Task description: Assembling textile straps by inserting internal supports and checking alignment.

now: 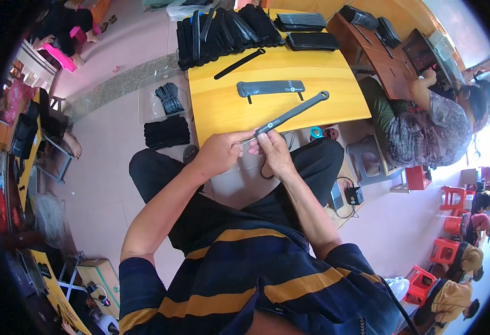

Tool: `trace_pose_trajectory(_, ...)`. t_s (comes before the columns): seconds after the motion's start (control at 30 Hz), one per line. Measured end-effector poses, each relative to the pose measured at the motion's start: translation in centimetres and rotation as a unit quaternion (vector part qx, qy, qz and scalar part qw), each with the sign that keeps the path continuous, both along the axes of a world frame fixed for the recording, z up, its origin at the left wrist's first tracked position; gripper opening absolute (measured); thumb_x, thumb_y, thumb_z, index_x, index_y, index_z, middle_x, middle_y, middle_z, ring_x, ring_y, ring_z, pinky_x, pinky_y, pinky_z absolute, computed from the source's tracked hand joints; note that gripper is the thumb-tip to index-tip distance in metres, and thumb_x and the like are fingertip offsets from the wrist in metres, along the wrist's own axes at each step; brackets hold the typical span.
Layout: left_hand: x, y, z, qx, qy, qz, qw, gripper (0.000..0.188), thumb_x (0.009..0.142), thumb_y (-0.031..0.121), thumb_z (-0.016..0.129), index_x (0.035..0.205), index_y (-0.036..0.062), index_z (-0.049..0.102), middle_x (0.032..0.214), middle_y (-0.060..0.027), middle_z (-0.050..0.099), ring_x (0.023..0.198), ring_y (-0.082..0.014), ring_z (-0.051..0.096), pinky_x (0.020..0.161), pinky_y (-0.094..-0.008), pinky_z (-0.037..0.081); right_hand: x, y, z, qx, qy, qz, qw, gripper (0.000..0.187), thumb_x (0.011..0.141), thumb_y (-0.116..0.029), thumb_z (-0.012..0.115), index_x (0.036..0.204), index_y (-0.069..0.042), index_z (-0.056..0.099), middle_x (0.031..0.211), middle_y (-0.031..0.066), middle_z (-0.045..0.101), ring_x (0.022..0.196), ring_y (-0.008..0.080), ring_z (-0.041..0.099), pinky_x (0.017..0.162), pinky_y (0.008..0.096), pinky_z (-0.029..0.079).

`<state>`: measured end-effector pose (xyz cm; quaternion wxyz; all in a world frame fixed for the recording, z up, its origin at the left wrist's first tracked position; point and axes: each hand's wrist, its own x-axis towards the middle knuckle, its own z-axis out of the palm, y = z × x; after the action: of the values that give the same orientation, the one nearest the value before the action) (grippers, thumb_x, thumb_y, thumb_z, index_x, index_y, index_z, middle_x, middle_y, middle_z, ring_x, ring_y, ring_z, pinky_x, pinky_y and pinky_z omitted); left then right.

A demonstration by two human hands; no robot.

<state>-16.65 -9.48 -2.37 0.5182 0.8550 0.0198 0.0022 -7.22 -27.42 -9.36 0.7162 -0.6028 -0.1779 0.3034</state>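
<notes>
Over the near edge of the yellow table (328,106), both my hands grip a dark grey hook-and-loop strap (300,111) with a hole in its rounded far end. My left hand (218,152) is closed in a pinch at the strap's near end, which its fingers partly hide. My right hand (276,154) is closed on the strap, with its thumb on top. Just beyond lies a flat grey strap bundle (270,88) with two small dark tabs under it. Farther off, a single black strap (239,64) lies at a slant.
Piled black straps (225,33) cover the table's far left, beside two neat strap stacks (313,41). At the left, a clear plastic bin (149,106) holds a strap bundle, with black bundles (166,133) below it. A co-worker (429,123) sits right, near a brown table (387,70).
</notes>
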Motion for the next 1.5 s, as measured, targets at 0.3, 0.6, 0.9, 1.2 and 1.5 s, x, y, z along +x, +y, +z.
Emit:
trace_pose_trajectory(0.3, -0.2, -1.1, -1.4, 0.161, -0.133, 0.031, 0.977, 0.047, 0.090, 0.006, 0.053, 0.134, 0.0126, 0.067, 0.098, -0.0244, 0.072, 0.088, -0.0413, 0.070, 0.077, -0.0485, 0.056, -0.8, 0.9, -0.5, 0.040, 0.091, -0.051, 0.994, 0.027, 0.109, -0.029, 0.054, 0.115, -0.003, 0.061, 0.095, 0.0075, 0.070, 0.081, 0.0163, 0.069, 0.078, 0.0303, 0.057)
trace_pose_trajectory(0.6, 0.9, 0.3, -0.5, 0.253, -0.090, 0.006, 0.963, 0.040, 0.091, 0.012, 0.053, 0.127, 0.0151, 0.071, 0.094, -0.0206, 0.073, 0.084, -0.0389, 0.071, 0.073, -0.0484, 0.056, -0.8, 2.3, 0.0, -0.008, 0.132, -0.070, 0.989, 0.033, 0.108, -0.034, 0.054, 0.108, -0.003, 0.064, 0.093, 0.0076, 0.072, 0.075, 0.0145, 0.068, 0.072, 0.0284, 0.057)
trace_pose_trajectory(0.9, 1.6, 2.0, -0.5, 0.248, -0.034, -0.018, 0.968, 0.035, 0.094, 0.010, 0.053, 0.122, 0.0127, 0.073, 0.100, -0.0211, 0.073, 0.093, -0.0397, 0.070, 0.083, -0.0489, 0.055, 0.9, 0.9, 4.5, -0.247, -0.220, -0.007, 0.944, 0.022, 0.099, -0.025, 0.067, 0.095, -0.004, 0.066, 0.086, 0.0095, 0.071, 0.062, 0.0201, 0.066, 0.058, 0.0310, 0.053)
trace_pose_trajectory(1.2, 2.2, 2.6, -1.3, 0.250, -0.012, -0.026, 0.968, 0.039, 0.092, 0.007, 0.053, 0.126, 0.0128, 0.071, 0.104, -0.0234, 0.072, 0.095, -0.0420, 0.069, 0.086, -0.0503, 0.054, 4.4, 1.3, 3.3, -0.223, -0.601, -0.009, 0.767, 0.020, 0.082, -0.015, 0.078, 0.101, -0.013, 0.071, 0.097, 0.0042, 0.071, 0.103, 0.0267, 0.067, 0.103, 0.0518, 0.042)
trace_pose_trajectory(1.5, 2.7, 2.7, 0.4, 0.241, 0.052, -0.052, 0.968, 0.043, 0.091, 0.005, 0.052, 0.129, 0.0119, 0.069, 0.113, -0.0238, 0.071, 0.103, -0.0423, 0.068, 0.093, -0.0470, 0.054, 4.8, 1.7, 2.3, -0.153, -0.603, -0.027, 0.782, 0.011, 0.081, -0.012, 0.077, 0.090, -0.013, 0.071, 0.089, 0.0031, 0.070, 0.093, 0.0247, 0.067, 0.096, 0.0454, 0.043)
